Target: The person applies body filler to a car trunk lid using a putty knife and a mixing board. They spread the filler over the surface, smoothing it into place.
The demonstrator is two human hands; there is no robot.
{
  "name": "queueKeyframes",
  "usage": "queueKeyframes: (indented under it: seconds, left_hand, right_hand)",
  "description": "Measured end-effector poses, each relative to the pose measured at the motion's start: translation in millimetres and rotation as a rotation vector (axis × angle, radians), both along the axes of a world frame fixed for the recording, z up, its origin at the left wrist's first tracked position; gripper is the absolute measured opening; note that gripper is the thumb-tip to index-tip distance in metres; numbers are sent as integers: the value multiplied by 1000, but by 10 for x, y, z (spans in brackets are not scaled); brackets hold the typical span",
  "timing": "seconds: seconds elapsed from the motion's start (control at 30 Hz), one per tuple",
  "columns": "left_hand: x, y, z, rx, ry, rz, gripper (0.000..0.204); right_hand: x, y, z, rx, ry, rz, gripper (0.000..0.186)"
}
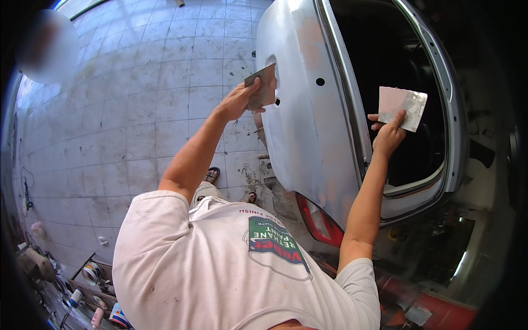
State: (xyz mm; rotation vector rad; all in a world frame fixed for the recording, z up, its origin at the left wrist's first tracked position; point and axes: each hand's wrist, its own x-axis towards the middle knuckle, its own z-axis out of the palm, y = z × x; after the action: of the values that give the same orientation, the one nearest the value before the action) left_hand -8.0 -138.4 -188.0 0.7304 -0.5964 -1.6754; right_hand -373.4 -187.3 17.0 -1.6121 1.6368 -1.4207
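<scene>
Pink-coated, silvery rectangular plate (408, 102) was in the person's right hand (389, 133), gripped at its lower edge with the thumb laid over its face, above the dark framed opening (404, 60) of a car. A smooth pink layer covered its left portion; the right portion showed bare, mottled metal. The left hand (237, 103) grasped a second piece, a thin, dull grey-brown rectangular plate (265, 88), thumb on its upper face, beside the recess in a pale grey car panel (300, 110); whether that plate touched the panel could not be told. Orange-brown patches marked the panel, and a round dark hole (320, 82) pierced it. Nearer the person's body sat a red and clear tail light (318, 219). The person wore an off-white T-shirt (181, 253) with a coloured print on it, and a dark sandal (212, 175) showed below. Beyond the left arm spread a floor of pale, stained square tiles (121, 126), with a white round container (92, 271) toward the lower left.
</scene>
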Motion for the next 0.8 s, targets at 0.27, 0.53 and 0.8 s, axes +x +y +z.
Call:
queueKeyframes:
  seconds: [0.27,0.53,0.8]
  left_hand:
    - [-557,-1024,15,-357,-901,286,34]
    - [-764,-320,27,-414,-901,120,35]
    - [-431,-1379,71,-318,-987,259,43]
  right_hand:
    - [79,-742,-499,29,749,-157,78]
    - [-82,-849,-552,223,775,-163,76]
    - [-122,-890,-535,275,673,-100,84]
